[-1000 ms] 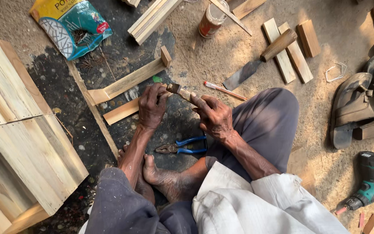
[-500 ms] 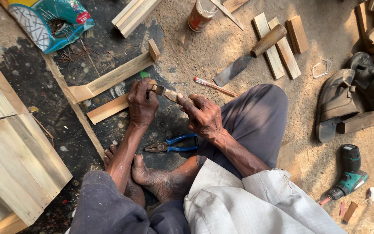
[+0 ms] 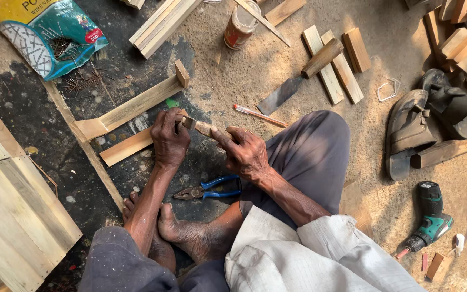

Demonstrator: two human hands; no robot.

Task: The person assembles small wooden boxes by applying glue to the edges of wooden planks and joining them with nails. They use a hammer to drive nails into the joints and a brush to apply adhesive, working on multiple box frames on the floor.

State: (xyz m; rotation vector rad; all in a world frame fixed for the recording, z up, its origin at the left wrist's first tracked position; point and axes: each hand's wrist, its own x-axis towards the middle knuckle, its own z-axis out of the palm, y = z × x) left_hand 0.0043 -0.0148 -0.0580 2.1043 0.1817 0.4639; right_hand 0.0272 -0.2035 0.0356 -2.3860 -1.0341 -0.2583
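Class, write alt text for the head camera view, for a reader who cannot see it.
A person sits cross-legged on a sawdust-covered floor, left hand and right hand together gripping a small wooden piece. Blue-handled pliers lie by the bare feet; wooden slats, a chisel, a bag of nails and a cordless drill surround them.

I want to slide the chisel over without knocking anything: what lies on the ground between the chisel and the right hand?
In the head view, a thin red pencil lies on the sawdust between the wooden-handled chisel and the right hand.

Pliers (image 3: 207, 188) lie between feet (image 3: 182, 230) and hands (image 3: 169, 138).
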